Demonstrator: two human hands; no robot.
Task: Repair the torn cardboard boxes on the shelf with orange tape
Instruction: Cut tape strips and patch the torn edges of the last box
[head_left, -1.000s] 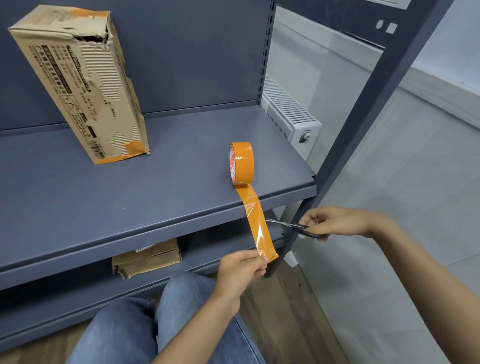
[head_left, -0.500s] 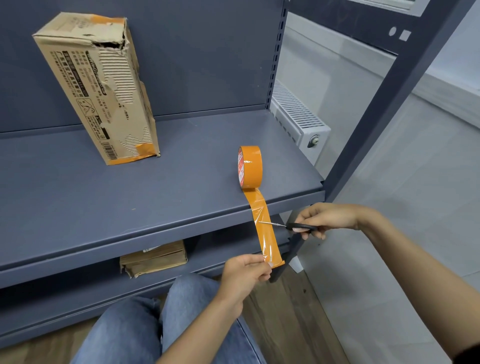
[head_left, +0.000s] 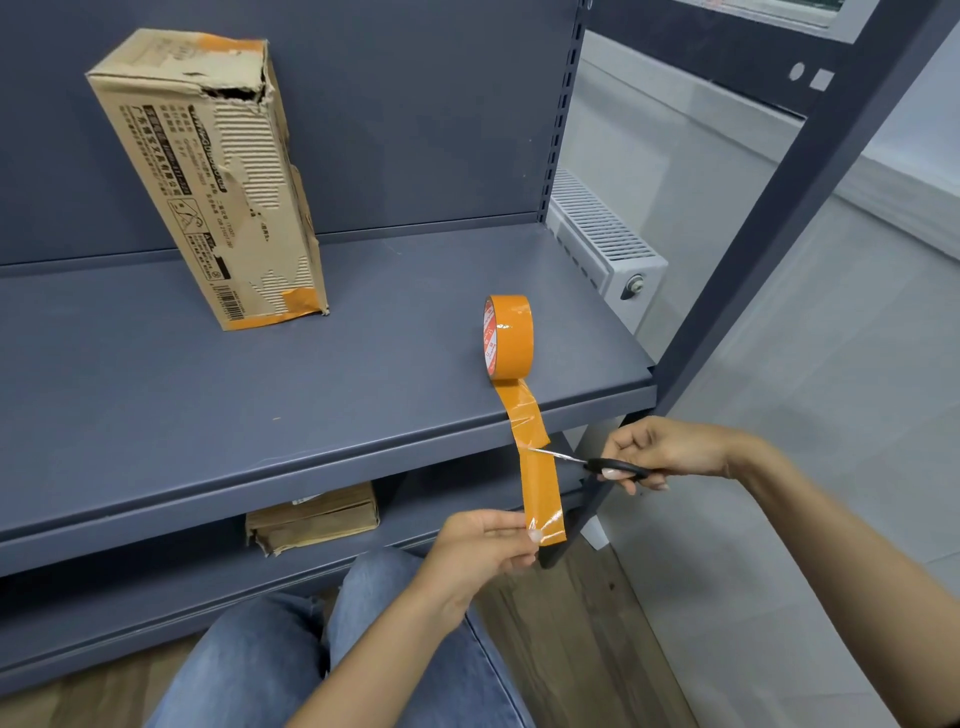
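Observation:
An orange tape roll (head_left: 509, 340) stands on edge near the front right of the grey shelf (head_left: 260, 395). A strip of tape (head_left: 540, 483) hangs from it over the shelf edge. My left hand (head_left: 483, 545) pinches the strip's lower end. My right hand (head_left: 660, 454) grips black-handled scissors (head_left: 597, 462), whose blades sit across the strip just below the shelf edge. A tall torn cardboard box (head_left: 208, 176) with orange tape patches stands at the back left, its top corner ripped open.
A flattened cardboard box (head_left: 311, 517) lies on the lower shelf. A dark upright post (head_left: 779, 218) frames the shelf's right side, with a white radiator (head_left: 602, 244) behind it. My knees in jeans (head_left: 322, 660) are below, over a wooden floor.
The scissor blades have gone further across the strip, which now shows a cut below the shelf edge. My left hand keeps holding the strip's end.

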